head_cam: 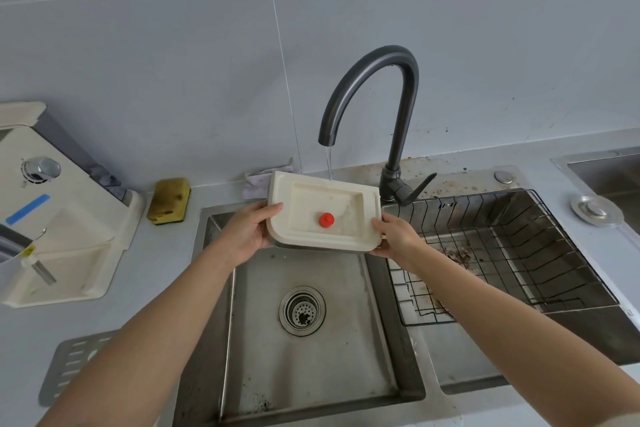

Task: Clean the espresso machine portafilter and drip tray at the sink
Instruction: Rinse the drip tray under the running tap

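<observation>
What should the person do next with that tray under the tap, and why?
Probably slide the tray slightly toward the wall. The left hand and right hand grip its sides over the sink, but the water strikes only its far rim, missing the middle around the red knob.

Both bare forearms reach in from the near left and near right and converge toward the middle. The left hand (247, 236) grips the left edge of a cream rectangular plastic drip tray (311, 199), thumb over the rim and fingers underneath. The right hand (398, 239) grips the tray's near right corner, thumb on the rim and fingers curled below. Both wrists are roughly straight.
</observation>
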The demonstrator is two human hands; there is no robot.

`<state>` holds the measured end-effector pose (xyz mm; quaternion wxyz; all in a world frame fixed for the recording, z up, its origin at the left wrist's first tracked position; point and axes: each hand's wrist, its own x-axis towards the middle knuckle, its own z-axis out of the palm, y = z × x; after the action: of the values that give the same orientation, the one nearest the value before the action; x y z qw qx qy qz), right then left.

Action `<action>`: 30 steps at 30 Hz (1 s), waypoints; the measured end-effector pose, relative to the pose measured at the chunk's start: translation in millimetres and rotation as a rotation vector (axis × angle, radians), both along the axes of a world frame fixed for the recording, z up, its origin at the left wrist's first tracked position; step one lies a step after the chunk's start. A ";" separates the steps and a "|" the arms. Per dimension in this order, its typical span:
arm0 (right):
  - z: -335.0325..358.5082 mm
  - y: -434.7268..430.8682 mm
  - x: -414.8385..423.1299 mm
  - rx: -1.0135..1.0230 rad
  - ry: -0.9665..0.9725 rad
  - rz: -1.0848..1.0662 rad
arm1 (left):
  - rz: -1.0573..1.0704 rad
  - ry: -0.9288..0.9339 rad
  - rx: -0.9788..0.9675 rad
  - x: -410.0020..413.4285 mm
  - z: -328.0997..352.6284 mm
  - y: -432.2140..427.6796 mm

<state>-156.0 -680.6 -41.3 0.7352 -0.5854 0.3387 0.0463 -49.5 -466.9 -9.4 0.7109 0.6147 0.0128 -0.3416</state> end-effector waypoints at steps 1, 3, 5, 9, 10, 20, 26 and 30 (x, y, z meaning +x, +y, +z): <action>0.7 1.7 2.7 -0.004 -0.006 0.010 | 0.009 -0.004 -0.005 1.0 1.9 1.6; 2.3 4.7 8.0 -0.024 -0.011 0.035 | 0.026 -0.012 -0.009 3.7 4.4 5.7; 4.1 8.0 13.3 -0.045 -0.019 0.061 | 0.048 -0.014 -0.008 6.8 6.0 10.4; 11.4 15.2 22.6 -0.041 -0.036 0.092 | 0.077 -0.015 -0.008 12.7 8.1 20.2; 12.7 16.5 25.1 -0.039 -0.040 0.101 | 0.084 -0.014 -0.013 13.7 8.3 22.9; 19.0 25.9 40.9 -0.062 -0.037 0.170 | 0.113 -0.013 -0.060 22.2 5.0 42.0; 25.4 26.8 52.1 -0.104 -0.057 0.187 | 0.162 -0.040 -0.081 27.8 6.8 42.7; 29.1 24.5 56.1 -0.133 -0.066 0.205 | 0.158 -0.037 -0.109 29.1 5.4 44.2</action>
<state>-99.9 -656.1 -12.2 0.6967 -0.6657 0.2553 0.0792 -20.4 -422.7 -4.0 0.7681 0.5784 0.0296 -0.2731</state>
